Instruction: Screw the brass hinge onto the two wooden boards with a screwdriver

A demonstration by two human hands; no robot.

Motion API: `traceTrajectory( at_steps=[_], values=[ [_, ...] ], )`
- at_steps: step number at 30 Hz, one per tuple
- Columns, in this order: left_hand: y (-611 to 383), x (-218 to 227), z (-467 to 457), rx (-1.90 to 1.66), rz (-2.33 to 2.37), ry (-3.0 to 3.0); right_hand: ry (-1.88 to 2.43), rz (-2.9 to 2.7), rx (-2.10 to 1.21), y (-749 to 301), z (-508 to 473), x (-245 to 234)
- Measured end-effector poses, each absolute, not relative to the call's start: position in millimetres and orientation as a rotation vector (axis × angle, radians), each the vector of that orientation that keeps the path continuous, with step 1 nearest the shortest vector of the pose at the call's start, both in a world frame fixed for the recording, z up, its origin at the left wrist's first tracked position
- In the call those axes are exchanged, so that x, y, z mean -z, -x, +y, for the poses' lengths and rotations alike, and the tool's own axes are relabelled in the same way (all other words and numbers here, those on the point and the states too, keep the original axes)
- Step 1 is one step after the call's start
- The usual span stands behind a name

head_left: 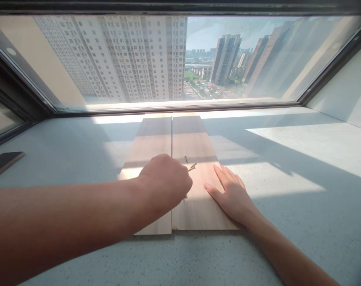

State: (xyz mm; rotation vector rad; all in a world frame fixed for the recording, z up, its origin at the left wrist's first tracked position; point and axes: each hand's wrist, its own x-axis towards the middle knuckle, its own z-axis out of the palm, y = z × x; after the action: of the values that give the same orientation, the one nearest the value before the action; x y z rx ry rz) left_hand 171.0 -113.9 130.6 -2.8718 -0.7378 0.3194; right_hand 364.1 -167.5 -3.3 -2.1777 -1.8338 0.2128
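Observation:
Two pale wooden boards, a left board [150,139] and a right board [192,139], lie side by side with a narrow gap between them. My left hand [165,180] is closed in a fist above the gap; whatever it may hold is hidden by the fingers. Just beyond the knuckles, a few small screws [192,167] rest on the right board, and a small brass-coloured piece [186,196] peeks out below the fist. Fingers spread, my right hand [232,194] lies over the right edge of the right board.
The boards lie on a speckled pale window sill [275,167] crossed by sunlight and shadow. A dark flat object [4,163] sits at the far left. Behind the boards runs the window frame [109,112], with tall buildings outside the glass.

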Motion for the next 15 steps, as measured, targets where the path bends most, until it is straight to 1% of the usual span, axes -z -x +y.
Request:
traceTrajectory(
  at_steps=[2, 4, 5, 10, 13, 15],
  values=[
    [-177.5, -137.5, -111.3, -0.582, -0.900, 2.799, 2.187, -1.833, -0.207, -364.5, -167.1, 4.2],
    [-183.2, -145.6, -107.9, -0.692, -0.936, 2.776, 2.185, -1.843, -0.199, -365.0, -166.9, 5.0],
    [-184.7, -149.4, -106.3, -0.711, -0.882, 2.786, 2.180, -1.849, -0.195, -365.3, -166.9, 5.3],
    [-178.8, -160.3, -103.0, -0.701, -0.306, 2.869, 2.170, -1.860, -0.180, -365.9, -167.0, 5.6],
    [-175.8, -159.8, -101.9, -0.691, -0.007, 2.750, 2.176, -1.857, -0.174, -365.8, -167.1, 5.6],
    [-175.7, -157.6, -100.7, -0.701, 0.111, 2.705, 2.172, -1.859, -0.175, -365.8, -167.2, 5.9]
  ],
)
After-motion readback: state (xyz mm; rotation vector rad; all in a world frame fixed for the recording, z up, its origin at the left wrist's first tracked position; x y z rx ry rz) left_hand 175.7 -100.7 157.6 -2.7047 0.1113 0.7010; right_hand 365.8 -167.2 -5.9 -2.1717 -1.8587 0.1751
